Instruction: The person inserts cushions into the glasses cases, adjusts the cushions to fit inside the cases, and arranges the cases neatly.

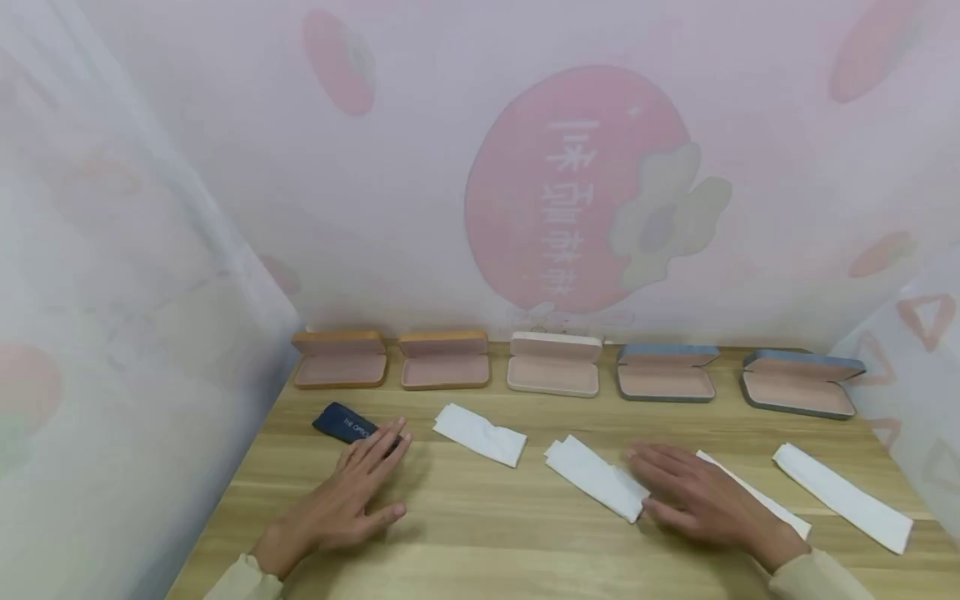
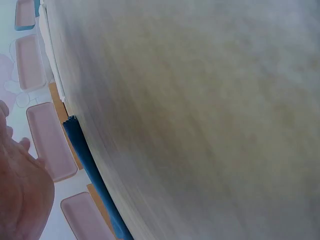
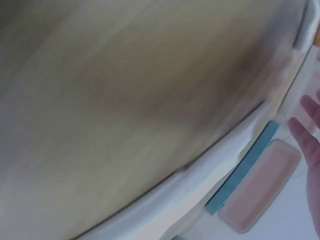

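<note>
My left hand has its fingers extended and holds nothing. Its fingertips overlap the right end of a dark blue folded cloth with white lettering; whether they touch cannot be told. In the left wrist view the dark blue cloth lies beyond the palm. My right hand, fingers loosely extended, is between two white folded cloths, one to its left and one partly hidden beneath it. Nothing shows in its grasp. Fingers appear at the right wrist view's edge.
Along the back stand several glasses cases with raised lids: two orange-brown, one cream, two grey-blue. Other white folded cloths lie between the hands and far right. Printed curtains enclose the wooden table.
</note>
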### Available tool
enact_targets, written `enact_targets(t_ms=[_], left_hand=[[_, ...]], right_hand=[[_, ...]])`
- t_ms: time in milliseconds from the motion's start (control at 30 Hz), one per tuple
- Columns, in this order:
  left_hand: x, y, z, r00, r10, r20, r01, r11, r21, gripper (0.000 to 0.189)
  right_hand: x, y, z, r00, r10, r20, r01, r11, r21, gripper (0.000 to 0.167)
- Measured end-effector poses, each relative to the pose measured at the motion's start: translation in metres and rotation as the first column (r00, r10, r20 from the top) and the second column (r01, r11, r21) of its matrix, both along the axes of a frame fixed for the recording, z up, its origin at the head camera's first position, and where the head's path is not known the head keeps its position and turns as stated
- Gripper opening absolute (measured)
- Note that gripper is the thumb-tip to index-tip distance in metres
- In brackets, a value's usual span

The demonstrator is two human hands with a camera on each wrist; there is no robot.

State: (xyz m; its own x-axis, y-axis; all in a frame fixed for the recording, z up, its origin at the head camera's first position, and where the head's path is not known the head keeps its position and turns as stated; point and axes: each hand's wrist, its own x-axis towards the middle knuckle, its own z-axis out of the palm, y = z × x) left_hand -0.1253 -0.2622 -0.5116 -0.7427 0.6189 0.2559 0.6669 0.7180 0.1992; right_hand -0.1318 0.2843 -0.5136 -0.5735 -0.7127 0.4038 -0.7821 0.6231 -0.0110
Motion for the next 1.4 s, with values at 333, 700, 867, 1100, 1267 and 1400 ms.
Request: enact_targets(t_ms=[333, 700, 867, 1100, 1267, 1400], left_hand=[[-0.002, -0.009, 0.004, 0.985, 0.130, 0.111, -0.135, 0.990, 0.036, 0.062], [-0.022, -0.031, 0.013, 0.935, 0.337, 0.108, -0.351, 0.923, 0.156, 0.050], [-0.027, -0.042, 0.015, 0.877, 0.447, 0.177, -0.468, 0.877, 0.105, 0.043], [-0.037, -0.052, 0.015, 0.824, 0.530, 0.200, -0.555, 0.825, 0.103, 0.043], [-0.044, -0.061, 0.016, 0.797, 0.571, 0.195, -0.596, 0.796, 0.104, 0.043], [-0.052, -0.066, 0.016, 0.783, 0.585, 0.212, -0.612, 0.786, 0.087, 0.044]], right_hand=[[-0.002, -0.050, 0.007, 0.997, 0.014, 0.078, -0.002, 0.988, -0.157, 0.048], [0.001, -0.151, 0.007, 0.984, 0.041, 0.175, 0.026, 0.932, -0.360, 0.033], [0.007, -0.200, 0.007, 0.931, 0.044, 0.363, 0.101, 0.924, -0.368, 0.024], [0.002, -0.252, 0.019, 0.801, 0.016, 0.598, 0.215, 0.925, -0.314, 0.029], [-0.006, -0.283, 0.021, 0.780, -0.003, 0.626, 0.253, 0.916, -0.311, 0.030], [-0.014, -0.303, 0.022, 0.731, -0.013, 0.683, 0.311, 0.897, -0.315, 0.031]])
